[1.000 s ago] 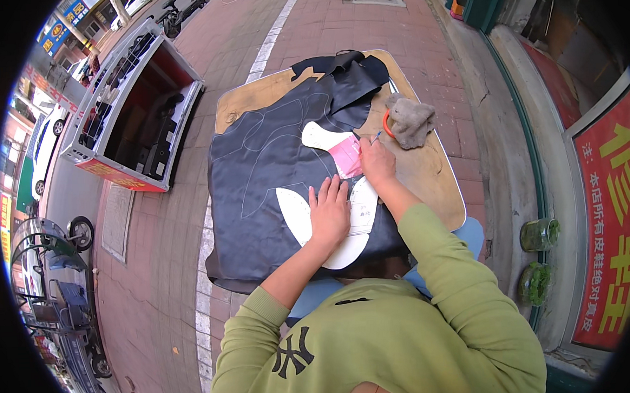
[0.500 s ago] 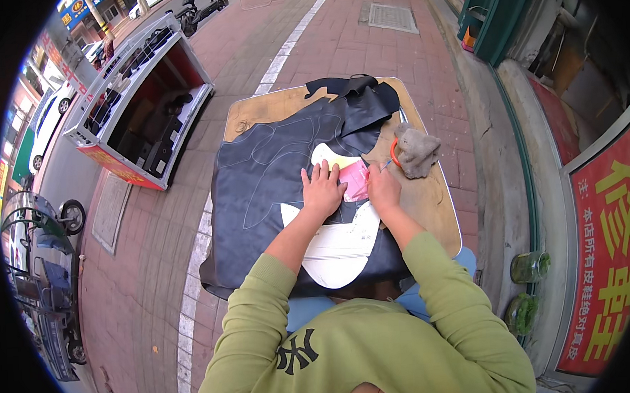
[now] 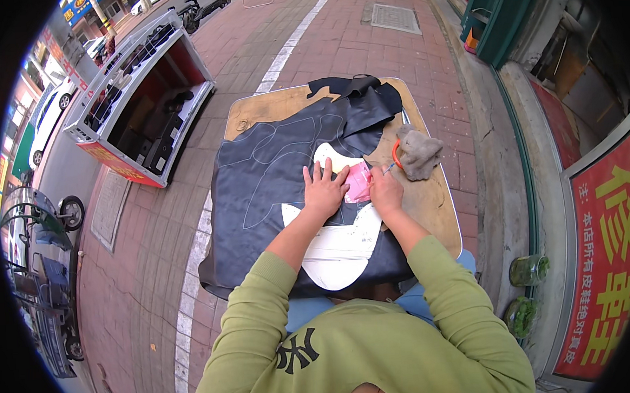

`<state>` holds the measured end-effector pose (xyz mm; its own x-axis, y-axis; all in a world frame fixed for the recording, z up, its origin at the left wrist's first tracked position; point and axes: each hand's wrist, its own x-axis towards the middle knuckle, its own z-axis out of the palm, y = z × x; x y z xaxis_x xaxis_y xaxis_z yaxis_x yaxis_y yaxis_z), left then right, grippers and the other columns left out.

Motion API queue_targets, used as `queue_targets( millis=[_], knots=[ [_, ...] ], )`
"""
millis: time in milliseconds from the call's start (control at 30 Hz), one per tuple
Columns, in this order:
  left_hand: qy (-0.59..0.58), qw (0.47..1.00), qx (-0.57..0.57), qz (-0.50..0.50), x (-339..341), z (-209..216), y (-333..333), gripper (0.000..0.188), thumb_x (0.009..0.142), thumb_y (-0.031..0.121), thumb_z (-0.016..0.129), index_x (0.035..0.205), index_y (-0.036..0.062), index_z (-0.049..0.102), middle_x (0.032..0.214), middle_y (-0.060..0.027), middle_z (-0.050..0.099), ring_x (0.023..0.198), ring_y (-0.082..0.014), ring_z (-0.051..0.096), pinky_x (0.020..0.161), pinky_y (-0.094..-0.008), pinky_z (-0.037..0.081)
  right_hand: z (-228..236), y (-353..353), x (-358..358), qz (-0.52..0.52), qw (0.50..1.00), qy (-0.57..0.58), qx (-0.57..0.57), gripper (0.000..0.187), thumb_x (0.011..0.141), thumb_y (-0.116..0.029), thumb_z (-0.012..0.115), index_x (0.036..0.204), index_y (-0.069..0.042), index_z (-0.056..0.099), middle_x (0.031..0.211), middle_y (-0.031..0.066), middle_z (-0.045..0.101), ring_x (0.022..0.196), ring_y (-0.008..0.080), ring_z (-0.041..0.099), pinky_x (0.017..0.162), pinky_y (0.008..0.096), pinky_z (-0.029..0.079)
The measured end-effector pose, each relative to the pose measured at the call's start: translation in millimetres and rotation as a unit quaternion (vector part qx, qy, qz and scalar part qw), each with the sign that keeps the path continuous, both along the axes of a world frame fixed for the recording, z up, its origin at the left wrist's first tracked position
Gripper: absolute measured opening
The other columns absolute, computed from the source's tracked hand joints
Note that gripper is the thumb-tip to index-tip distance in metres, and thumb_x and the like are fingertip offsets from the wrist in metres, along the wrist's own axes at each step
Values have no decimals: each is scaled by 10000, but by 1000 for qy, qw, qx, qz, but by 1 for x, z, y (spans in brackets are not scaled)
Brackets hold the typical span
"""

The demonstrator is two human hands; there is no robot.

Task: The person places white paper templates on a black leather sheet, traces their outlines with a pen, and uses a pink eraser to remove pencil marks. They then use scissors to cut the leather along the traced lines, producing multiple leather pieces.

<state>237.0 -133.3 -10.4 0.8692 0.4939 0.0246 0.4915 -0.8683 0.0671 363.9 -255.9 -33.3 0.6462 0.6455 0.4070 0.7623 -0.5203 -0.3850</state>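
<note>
A sheet of black leather-like material (image 3: 247,175), marked with pale curved outlines, covers much of a small wooden-topped table. My left hand (image 3: 324,196) lies open on it with fingers spread, its fingertips beside a pink template (image 3: 358,185) and a white-and-yellow curved template (image 3: 325,154). At the right edge of the pink piece, my right hand (image 3: 386,193) is closed round a thin pen-like tool (image 3: 390,168); its tip is hidden by the fingers. Below both hands, partly under the wrists, lies a larger white template (image 3: 337,257).
A grey cloth (image 3: 420,155) sits on the bare wood (image 3: 428,212) at right, by an orange ring-shaped handle (image 3: 396,153). Folded black scraps (image 3: 371,106) lie at the far edge. An open-sided cabinet (image 3: 146,109) stands left; jars (image 3: 529,269) and a red sign (image 3: 602,254) are at right.
My right hand has shifted slightly along the pink template's right edge, and the tool leans a little differently. My left hand stays in place, its fingers slightly more spread.
</note>
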Motion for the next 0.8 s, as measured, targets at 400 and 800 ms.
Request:
queue_targets(
  millis=[400,800],
  knots=[
    [-7,999,-35,30,3,-5,-4,507,1015,466,397,1506,341,358,1583,-171,278,1464,-350,250,1164,-600,164,2,-1,0,13,1000,-19,21,114,811,-55,589,900,-124,570,910,96,581,764,340,623,640,461,492],
    [-15,999,-35,12,2,-7,0,513,1016,467,400,1510,340,349,1587,-177,264,1466,-349,249,1156,-578,212,3,-2,0,19,999,-19,21,103,814,-69,590,897,-122,560,919,104,577,759,353,625,622,477,492]
  ],
)
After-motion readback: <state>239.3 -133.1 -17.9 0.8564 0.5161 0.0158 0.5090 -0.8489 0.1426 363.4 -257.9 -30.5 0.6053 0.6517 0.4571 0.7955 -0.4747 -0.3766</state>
